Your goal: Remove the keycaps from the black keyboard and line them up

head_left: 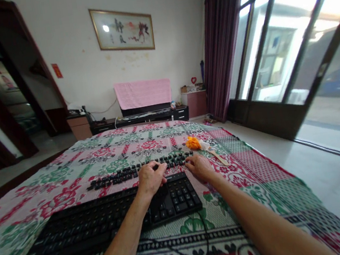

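A black keyboard (174, 200) lies at a slant on the patterned cloth, its cable trailing at the front. Beyond it, loose black keycaps (116, 177) are spread in a long uneven band. My left hand (152, 177) hovers over the keyboard's back edge, thumb and fingers curled together; whatever is between them is hidden. My right hand (200, 167) rests at the right end of the keycaps, fingertips bent close together against them. I cannot make out what that pinch holds. My left forearm covers part of the keyboard.
A brush with an orange fluffy head (193, 143) and a pale handle (220, 157) lies beyond my right hand. The flowered cloth (98, 154) covers the table, whose right edge drops to a pale floor (333, 189). A pink cloth (143, 93) hangs over something by the far wall.
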`<act>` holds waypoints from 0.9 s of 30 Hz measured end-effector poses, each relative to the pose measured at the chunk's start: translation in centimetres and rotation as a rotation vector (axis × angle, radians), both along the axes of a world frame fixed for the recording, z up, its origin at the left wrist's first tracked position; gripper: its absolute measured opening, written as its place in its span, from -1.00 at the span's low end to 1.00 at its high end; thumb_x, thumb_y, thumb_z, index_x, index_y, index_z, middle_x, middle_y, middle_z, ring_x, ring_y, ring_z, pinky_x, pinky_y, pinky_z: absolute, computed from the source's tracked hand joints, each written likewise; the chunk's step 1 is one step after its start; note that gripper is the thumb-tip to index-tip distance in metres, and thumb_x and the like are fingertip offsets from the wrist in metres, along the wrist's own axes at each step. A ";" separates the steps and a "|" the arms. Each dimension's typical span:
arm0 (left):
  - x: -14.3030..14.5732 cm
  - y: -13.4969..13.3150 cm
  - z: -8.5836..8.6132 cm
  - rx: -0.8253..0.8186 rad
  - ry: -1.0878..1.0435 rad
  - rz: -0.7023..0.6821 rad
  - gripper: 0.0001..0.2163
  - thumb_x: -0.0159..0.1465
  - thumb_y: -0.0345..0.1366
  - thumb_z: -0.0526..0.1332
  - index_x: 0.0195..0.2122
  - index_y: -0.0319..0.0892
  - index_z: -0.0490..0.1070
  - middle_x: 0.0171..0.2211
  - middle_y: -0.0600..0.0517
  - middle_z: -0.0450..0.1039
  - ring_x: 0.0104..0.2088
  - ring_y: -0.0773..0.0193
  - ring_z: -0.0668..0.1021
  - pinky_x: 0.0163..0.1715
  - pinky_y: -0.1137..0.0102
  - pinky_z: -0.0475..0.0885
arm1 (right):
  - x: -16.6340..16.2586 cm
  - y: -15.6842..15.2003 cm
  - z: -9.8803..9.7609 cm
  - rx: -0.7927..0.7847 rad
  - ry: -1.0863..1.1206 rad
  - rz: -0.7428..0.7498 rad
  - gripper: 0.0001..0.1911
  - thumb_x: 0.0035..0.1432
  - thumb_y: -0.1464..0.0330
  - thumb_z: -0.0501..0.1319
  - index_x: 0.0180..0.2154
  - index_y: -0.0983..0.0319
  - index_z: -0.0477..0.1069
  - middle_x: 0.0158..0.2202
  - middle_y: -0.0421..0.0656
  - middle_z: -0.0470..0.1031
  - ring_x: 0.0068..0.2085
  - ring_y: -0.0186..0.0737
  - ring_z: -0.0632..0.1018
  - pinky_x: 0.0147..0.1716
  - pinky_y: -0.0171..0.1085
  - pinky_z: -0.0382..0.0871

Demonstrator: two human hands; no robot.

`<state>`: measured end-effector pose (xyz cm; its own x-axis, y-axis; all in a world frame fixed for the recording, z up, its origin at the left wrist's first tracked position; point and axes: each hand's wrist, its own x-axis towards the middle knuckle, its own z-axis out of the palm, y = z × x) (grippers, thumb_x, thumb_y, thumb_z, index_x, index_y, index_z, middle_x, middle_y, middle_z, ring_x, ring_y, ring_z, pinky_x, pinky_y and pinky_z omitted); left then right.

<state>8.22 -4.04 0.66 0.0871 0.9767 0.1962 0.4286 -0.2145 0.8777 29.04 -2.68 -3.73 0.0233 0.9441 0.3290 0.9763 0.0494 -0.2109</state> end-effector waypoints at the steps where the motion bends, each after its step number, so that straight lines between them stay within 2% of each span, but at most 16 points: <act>1: 0.0 0.0 0.0 0.002 0.006 0.002 -0.74 0.05 -0.12 0.12 -0.50 -0.24 0.40 -0.72 0.04 0.42 -0.77 0.39 0.40 -0.75 0.55 0.27 | 0.0 0.0 -0.1 0.007 -0.008 -0.003 -0.69 0.09 0.25 0.02 -0.20 0.18 0.43 -0.34 -0.10 0.45 -0.29 -0.24 0.41 -0.31 -0.35 0.15; 5: 0.1 0.0 -0.2 -0.006 -0.002 -0.004 -0.75 0.05 -0.12 0.11 -0.49 -0.23 0.39 -0.69 0.04 0.43 -0.76 0.38 0.41 -0.76 0.55 0.26 | -0.1 -0.3 -0.6 0.059 0.022 -0.013 -0.63 0.09 0.27 0.03 -0.07 0.22 0.33 -0.29 -0.09 0.43 -0.26 -0.23 0.40 -0.24 -0.34 0.14; 11: 0.0 0.0 -0.3 0.006 -0.002 -0.029 -0.74 0.06 -0.11 0.11 -0.49 -0.23 0.38 -0.69 0.03 0.44 -0.74 0.37 0.43 -0.76 0.55 0.27 | -0.1 -0.3 -0.9 0.091 0.050 -0.027 -0.69 0.10 0.30 0.00 -0.15 0.19 0.38 -0.31 -0.11 0.44 -0.27 -0.25 0.40 -0.24 -0.34 0.15; 18: 0.2 0.0 -0.4 0.001 0.021 -0.028 -0.73 0.06 -0.10 0.11 -0.48 -0.24 0.39 -0.69 0.03 0.43 -0.73 0.38 0.43 -0.76 0.56 0.27 | -0.3 0.1 -0.5 0.064 0.065 -0.063 -0.69 0.08 0.27 0.03 -0.16 0.16 0.41 -0.30 -0.10 0.46 -0.26 -0.21 0.42 -0.30 -0.33 0.17; 23: 0.3 -0.1 -0.3 -0.014 0.007 -0.030 -0.73 0.06 -0.11 0.12 -0.48 -0.24 0.39 -0.68 0.02 0.44 -0.73 0.37 0.44 -0.76 0.56 0.28 | -0.6 -0.2 -0.1 0.074 0.125 -0.058 -0.68 0.06 0.29 0.06 -0.13 0.19 0.38 -0.35 -0.14 0.46 -0.34 -0.29 0.42 -0.36 -0.38 0.16; 27: 0.7 -0.5 -0.2 -0.026 -0.007 -0.076 -0.73 0.06 -0.10 0.11 -0.49 -0.24 0.37 -0.67 0.03 0.43 -0.73 0.36 0.44 -0.78 0.54 0.29 | -0.9 -0.8 0.0 0.099 0.247 -0.025 -0.76 0.05 0.31 0.05 -0.32 0.25 0.42 -0.43 -0.17 0.46 -0.43 -0.34 0.41 -0.45 -0.40 0.15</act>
<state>8.92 -4.49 0.44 0.1595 0.9722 0.1716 0.4056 -0.2230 0.8864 28.17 -3.52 -3.71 0.1374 0.9055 0.4014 0.8969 0.0582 -0.4383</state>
